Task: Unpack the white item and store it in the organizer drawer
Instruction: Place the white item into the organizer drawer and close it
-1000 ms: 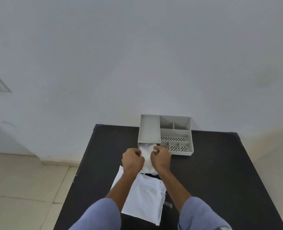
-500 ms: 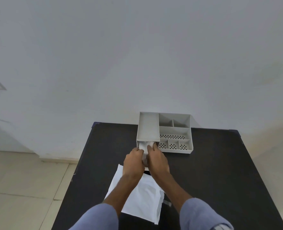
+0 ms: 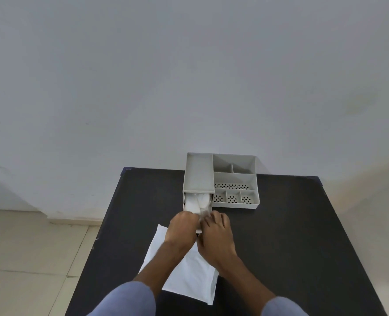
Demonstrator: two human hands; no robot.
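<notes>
The grey organizer [image 3: 234, 179] stands at the table's far edge, and its drawer [image 3: 185, 201] is pulled out toward me on the left side. The crumpled white item [image 3: 197, 201] lies inside the drawer. My left hand [image 3: 182, 228] is curled over the item's near end, above the drawer front. My right hand [image 3: 216, 232] is close beside it, fingertips bent down onto the same end. The hands hide the drawer's near part. The flat white packaging bag [image 3: 189, 277] lies on the table under my forearms.
The black table [image 3: 291, 236] stands against a plain white wall [image 3: 189, 87]. The organizer's right half has open compartments [image 3: 233, 197] with perforated floors. Tiled floor [image 3: 29, 247] lies to the left of the table.
Both hands carried the white item forward from above the bag into the drawer. The item now lies inside it, and the hands have drawn back slightly to its near end.
</notes>
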